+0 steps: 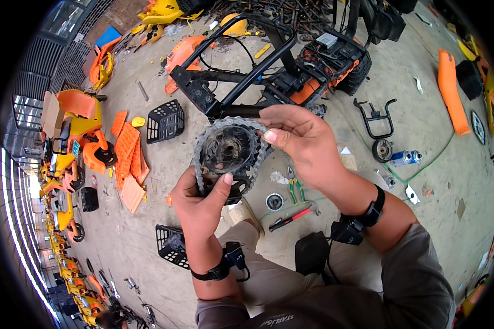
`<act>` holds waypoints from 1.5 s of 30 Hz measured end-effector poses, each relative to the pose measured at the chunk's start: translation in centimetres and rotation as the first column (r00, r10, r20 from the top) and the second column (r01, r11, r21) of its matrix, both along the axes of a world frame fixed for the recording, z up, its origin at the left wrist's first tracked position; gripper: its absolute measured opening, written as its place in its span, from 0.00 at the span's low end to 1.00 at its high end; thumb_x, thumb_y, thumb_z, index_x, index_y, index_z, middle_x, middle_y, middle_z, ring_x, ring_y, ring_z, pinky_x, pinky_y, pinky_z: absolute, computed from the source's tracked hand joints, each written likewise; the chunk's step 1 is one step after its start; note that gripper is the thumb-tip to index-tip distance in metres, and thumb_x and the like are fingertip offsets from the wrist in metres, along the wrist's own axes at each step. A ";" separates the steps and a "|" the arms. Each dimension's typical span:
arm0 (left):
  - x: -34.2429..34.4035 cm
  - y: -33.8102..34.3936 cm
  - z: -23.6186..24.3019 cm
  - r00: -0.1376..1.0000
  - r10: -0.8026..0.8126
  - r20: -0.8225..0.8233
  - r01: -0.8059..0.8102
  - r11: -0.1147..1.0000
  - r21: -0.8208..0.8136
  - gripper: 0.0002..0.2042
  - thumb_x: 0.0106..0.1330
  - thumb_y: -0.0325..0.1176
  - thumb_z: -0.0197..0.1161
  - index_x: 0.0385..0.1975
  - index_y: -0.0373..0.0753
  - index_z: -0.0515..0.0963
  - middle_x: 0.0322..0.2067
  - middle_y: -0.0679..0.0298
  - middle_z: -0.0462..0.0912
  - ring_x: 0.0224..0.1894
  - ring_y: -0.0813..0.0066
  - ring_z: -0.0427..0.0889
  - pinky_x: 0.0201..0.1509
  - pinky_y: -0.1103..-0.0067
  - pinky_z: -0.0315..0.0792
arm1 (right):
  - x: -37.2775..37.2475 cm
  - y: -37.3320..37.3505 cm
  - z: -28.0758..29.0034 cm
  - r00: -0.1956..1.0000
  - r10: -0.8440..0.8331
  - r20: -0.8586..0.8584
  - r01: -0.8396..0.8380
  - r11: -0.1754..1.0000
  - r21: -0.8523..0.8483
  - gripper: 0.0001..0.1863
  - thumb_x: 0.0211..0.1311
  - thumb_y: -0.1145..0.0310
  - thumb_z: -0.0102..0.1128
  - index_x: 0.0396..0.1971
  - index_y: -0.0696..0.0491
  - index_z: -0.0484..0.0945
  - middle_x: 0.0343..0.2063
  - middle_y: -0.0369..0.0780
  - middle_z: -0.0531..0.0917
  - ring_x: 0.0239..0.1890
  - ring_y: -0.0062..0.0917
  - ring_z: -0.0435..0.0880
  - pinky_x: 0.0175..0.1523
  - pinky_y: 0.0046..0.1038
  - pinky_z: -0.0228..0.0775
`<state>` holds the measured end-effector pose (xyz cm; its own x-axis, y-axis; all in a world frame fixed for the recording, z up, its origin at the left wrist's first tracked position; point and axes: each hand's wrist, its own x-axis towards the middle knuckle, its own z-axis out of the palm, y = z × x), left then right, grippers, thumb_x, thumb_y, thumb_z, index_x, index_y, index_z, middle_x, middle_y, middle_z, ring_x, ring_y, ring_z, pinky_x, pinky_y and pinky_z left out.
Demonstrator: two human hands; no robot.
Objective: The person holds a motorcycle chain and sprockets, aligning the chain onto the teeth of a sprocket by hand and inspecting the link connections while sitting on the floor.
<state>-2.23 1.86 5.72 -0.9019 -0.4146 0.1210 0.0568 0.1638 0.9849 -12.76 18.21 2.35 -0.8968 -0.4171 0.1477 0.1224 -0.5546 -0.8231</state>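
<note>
My left hand (pixel 200 205) grips a round, dark, greasy hub (pixel 230 147) from below, its thumb on the lower face. A grey metal chain (pixel 225 124) runs around the hub's rim. At the upper right edge, my right hand (pixel 307 142) pinches the chain between thumb and fingers. The far side of the hub and the fingers behind it are hidden. Beyond my hands stands a partly stripped vehicle with a black tube frame (pixel 247 71).
By my feet lie a red-handled hammer (pixel 291 217), green-handled pliers (pixel 296 189) and a small toothed ring (pixel 274 202). Black baskets (pixel 166 120) and orange panels (pixel 127 156) are at left. Blue spray cans (pixel 405 157) and a black tubular bracket (pixel 376 120) rest at right.
</note>
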 end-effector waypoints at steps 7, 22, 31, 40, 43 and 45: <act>0.1 -0.3 -0.3 0.999 -0.010 0.031 0.011 0.999 -0.038 0.10 0.55 0.21 0.68 0.37 0.29 0.77 0.31 0.66 0.81 0.31 0.85 0.75 0.37 0.86 0.71 | 0.0 0.2 0.1 0.999 0.011 0.035 -0.011 1.000 0.003 0.15 0.59 0.80 0.57 0.47 0.63 0.73 0.40 0.41 0.80 0.43 0.21 0.78 0.51 0.22 0.69; 0.4 -0.4 -0.4 1.000 -0.004 -0.019 0.003 0.998 -0.060 0.10 0.55 0.22 0.68 0.35 0.29 0.77 0.31 0.66 0.81 0.31 0.85 0.75 0.38 0.86 0.71 | 0.2 0.1 -0.2 0.999 0.022 0.036 -0.020 0.999 -0.044 0.15 0.59 0.81 0.57 0.47 0.62 0.74 0.40 0.40 0.80 0.43 0.20 0.77 0.50 0.21 0.69; 0.3 -0.3 -0.3 1.000 0.005 -0.023 -0.007 0.999 -0.047 0.10 0.55 0.22 0.68 0.35 0.30 0.78 0.29 0.67 0.81 0.30 0.86 0.74 0.36 0.86 0.70 | 0.1 0.2 -0.2 1.000 0.007 -0.002 -0.007 1.000 -0.028 0.15 0.59 0.81 0.57 0.46 0.60 0.74 0.40 0.40 0.80 0.44 0.21 0.78 0.51 0.23 0.69; 0.2 -0.7 -0.3 1.000 -0.016 -0.008 0.016 0.999 -0.041 0.10 0.55 0.21 0.68 0.36 0.30 0.77 0.29 0.67 0.81 0.30 0.85 0.75 0.36 0.86 0.70 | -0.1 -0.1 -0.3 1.000 -0.003 -0.016 0.003 1.000 -0.026 0.14 0.59 0.80 0.57 0.46 0.60 0.74 0.40 0.40 0.81 0.43 0.20 0.78 0.51 0.22 0.69; 0.0 -0.4 -0.4 1.000 -0.016 -0.023 0.015 1.000 -0.015 0.10 0.55 0.21 0.67 0.36 0.30 0.77 0.30 0.67 0.81 0.30 0.85 0.74 0.35 0.86 0.70 | 0.0 0.0 0.0 1.000 -0.011 -0.015 0.011 1.000 -0.025 0.13 0.60 0.81 0.56 0.45 0.62 0.74 0.40 0.40 0.80 0.43 0.20 0.77 0.50 0.21 0.70; 0.0 -0.5 -0.4 0.999 -0.027 -0.017 0.027 1.000 -0.014 0.10 0.55 0.21 0.67 0.36 0.30 0.77 0.30 0.67 0.81 0.30 0.85 0.74 0.35 0.86 0.70 | 0.0 0.1 0.2 1.000 -0.015 -0.011 0.015 1.000 -0.021 0.13 0.60 0.81 0.56 0.45 0.62 0.74 0.40 0.40 0.80 0.43 0.20 0.77 0.50 0.21 0.70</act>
<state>-2.21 1.35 5.28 -0.9105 -0.3882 0.1424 0.0786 0.1757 0.9813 -12.79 18.33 2.51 -0.9012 -0.4000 0.1667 0.1045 -0.5738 -0.8123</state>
